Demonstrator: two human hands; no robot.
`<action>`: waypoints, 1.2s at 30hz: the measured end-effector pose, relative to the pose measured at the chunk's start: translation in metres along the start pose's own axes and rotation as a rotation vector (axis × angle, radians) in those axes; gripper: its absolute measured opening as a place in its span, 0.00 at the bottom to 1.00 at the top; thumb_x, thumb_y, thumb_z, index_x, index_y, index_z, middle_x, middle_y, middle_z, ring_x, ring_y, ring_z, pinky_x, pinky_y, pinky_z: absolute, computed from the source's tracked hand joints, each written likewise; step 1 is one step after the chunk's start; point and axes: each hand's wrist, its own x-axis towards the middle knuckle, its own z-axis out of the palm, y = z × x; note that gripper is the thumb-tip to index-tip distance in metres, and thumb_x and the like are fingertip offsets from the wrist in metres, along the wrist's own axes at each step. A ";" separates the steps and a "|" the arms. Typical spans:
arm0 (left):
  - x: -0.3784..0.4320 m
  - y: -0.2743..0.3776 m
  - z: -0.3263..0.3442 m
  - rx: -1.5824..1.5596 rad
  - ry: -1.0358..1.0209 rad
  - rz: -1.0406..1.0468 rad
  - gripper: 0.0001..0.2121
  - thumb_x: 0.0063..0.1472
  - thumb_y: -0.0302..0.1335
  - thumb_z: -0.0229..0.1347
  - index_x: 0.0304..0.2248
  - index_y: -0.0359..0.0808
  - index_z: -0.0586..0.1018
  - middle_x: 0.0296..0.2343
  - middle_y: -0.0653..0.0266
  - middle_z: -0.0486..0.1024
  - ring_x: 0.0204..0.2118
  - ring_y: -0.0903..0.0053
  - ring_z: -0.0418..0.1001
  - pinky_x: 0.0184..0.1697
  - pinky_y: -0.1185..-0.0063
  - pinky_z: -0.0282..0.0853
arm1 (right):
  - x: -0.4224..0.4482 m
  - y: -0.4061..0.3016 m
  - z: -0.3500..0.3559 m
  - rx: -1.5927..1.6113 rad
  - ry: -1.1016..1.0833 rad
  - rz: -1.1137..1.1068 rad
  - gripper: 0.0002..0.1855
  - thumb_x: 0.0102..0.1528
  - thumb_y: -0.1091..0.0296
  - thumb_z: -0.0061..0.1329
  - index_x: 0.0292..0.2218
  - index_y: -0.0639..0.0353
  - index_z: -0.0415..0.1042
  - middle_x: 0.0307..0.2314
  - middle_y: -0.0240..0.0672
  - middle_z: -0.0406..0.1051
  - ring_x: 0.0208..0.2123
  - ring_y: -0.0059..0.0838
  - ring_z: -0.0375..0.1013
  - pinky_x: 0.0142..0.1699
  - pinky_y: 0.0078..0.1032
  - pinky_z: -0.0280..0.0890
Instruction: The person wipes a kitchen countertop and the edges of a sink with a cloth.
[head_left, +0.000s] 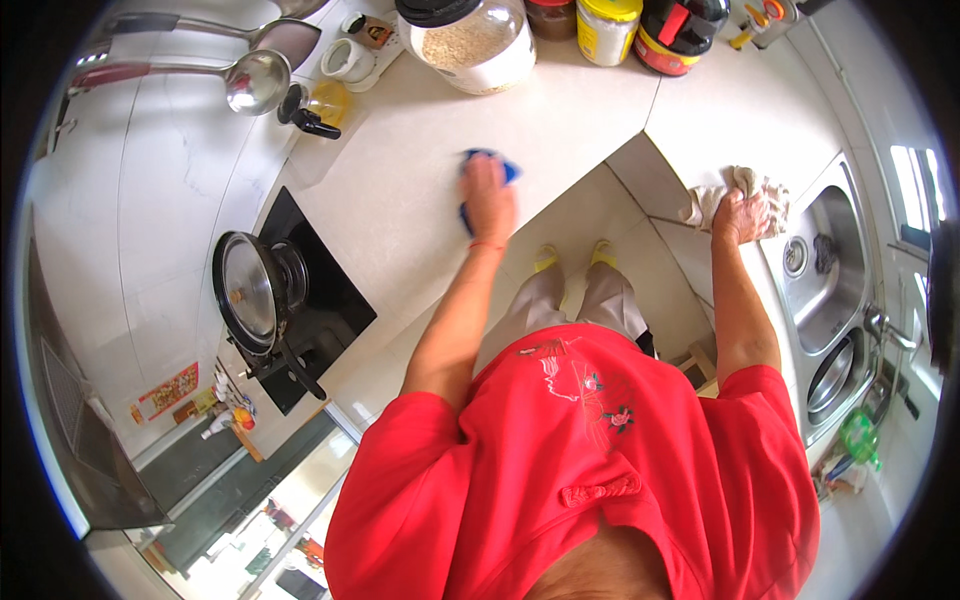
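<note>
My left hand (491, 201) presses a blue cloth (511, 172) onto the pale countertop (405, 187). Hand and cloth are slightly blurred, and most of the cloth is hidden beneath my palm and fingers. Over by the sink's near edge, my right hand (739, 217) grips a crumpled beige and white cloth (750, 182) at the counter's rim. The stainless steel sink (832, 232) lies just right of that hand, with a dark scouring pad (826, 253) in its basin.
Along the back stand a large grain jar (472, 45), a yellow-lidded jar (609, 30) and an oil pot (324, 105). To the left, a lidded pan (251, 292) rests on the black cooktop (330, 300), its handle jutting toward me. A ladle (257, 81) hangs on the wall.
</note>
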 end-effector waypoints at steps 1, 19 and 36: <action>0.009 0.037 0.000 0.076 -0.059 0.086 0.20 0.51 0.26 0.47 0.46 0.32 0.66 0.49 0.51 0.60 0.55 0.58 0.55 0.55 0.60 0.50 | 0.002 0.001 0.000 -0.035 -0.012 0.025 0.27 0.46 0.53 0.40 0.48 0.51 0.65 0.46 0.36 0.66 0.51 0.36 0.60 0.57 0.35 0.47; -0.052 -0.253 -0.058 0.406 0.322 -0.958 0.16 0.52 0.31 0.49 0.38 0.29 0.67 0.40 0.51 0.65 0.47 0.58 0.61 0.46 0.61 0.57 | 0.000 -0.001 0.002 -0.046 0.071 0.007 0.26 0.46 0.53 0.39 0.44 0.57 0.66 0.43 0.38 0.67 0.49 0.35 0.61 0.58 0.36 0.46; 0.195 -0.175 0.009 0.041 0.287 0.011 0.18 0.49 0.25 0.51 0.41 0.25 0.68 0.40 0.39 0.67 0.45 0.49 0.64 0.50 0.63 0.58 | 0.000 0.004 0.015 -0.065 0.089 -0.025 0.30 0.48 0.53 0.37 0.51 0.57 0.60 0.48 0.40 0.64 0.53 0.36 0.59 0.59 0.36 0.45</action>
